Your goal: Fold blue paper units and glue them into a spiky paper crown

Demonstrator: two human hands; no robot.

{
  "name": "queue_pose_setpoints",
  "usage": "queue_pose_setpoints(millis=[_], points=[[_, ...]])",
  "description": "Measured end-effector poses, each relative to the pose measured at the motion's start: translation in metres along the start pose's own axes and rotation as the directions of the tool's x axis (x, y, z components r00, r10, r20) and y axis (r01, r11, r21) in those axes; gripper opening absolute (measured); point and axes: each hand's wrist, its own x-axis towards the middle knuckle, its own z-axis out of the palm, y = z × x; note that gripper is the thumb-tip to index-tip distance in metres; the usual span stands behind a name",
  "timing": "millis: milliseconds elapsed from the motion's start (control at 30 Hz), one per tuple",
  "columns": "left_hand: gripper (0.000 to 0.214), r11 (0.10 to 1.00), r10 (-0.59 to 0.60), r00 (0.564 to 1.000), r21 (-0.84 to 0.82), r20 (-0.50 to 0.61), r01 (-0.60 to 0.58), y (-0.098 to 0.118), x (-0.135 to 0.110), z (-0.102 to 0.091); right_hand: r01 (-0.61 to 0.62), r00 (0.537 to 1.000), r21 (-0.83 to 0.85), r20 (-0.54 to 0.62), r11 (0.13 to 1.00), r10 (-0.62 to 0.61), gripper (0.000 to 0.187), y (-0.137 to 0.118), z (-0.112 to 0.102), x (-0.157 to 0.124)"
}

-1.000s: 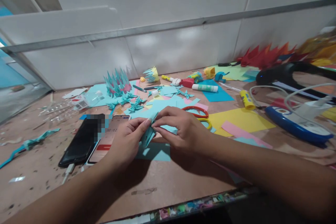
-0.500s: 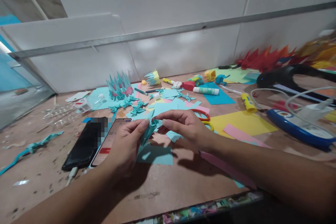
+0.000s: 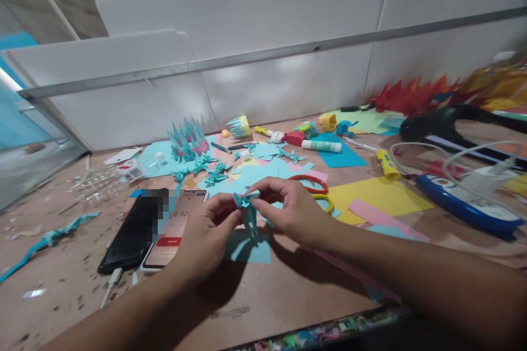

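Both my hands meet over the middle of the table and pinch a small folded teal paper piece [image 3: 248, 209]. My left hand [image 3: 207, 233] grips it from the left with curled fingers. My right hand [image 3: 288, 210] pinches its top from the right with thumb and fingertips. The piece hangs a little above a flat teal paper square [image 3: 247, 248] lying on the table. Red and yellow scissors [image 3: 313, 188] lie just behind my right hand.
Two phones [image 3: 154, 222] lie left of my hands. Behind them are folded teal paper shapes [image 3: 187, 138], glue sticks [image 3: 321, 146], coloured sheets [image 3: 376, 193], and at the right a blue device with white cables [image 3: 465, 201]. White panels close the back.
The teal piece has been folded smaller and now points downward between my fingertips. Both hands have drawn closer together above the teal square.
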Motion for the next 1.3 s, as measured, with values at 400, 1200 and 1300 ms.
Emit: queue_pose_setpoints(millis=[400,1200,1300], points=[[0.029,1.000,-0.027,0.997,-0.007,-0.068,0.027,-0.0053,0.0022,-0.0035,-0.057,0.998,0.046,0.037,0.997,0.055,0.016,0.0042,0.0020,-0.0015],[0.036,0.998,0.052,0.998,0.019,-0.046,-0.052,-0.0051,0.0006,-0.0007,0.025,0.998,-0.158,0.054,0.987,-0.017,0.011,-0.0007,-0.0018,0.0005],[0.037,0.995,0.067,0.998,0.075,-0.019,-0.065,-0.0048,-0.0008,-0.0009,0.038,0.999,-0.154,0.040,0.987,-0.032,0.010,-0.0018,-0.0018,0.0003]])
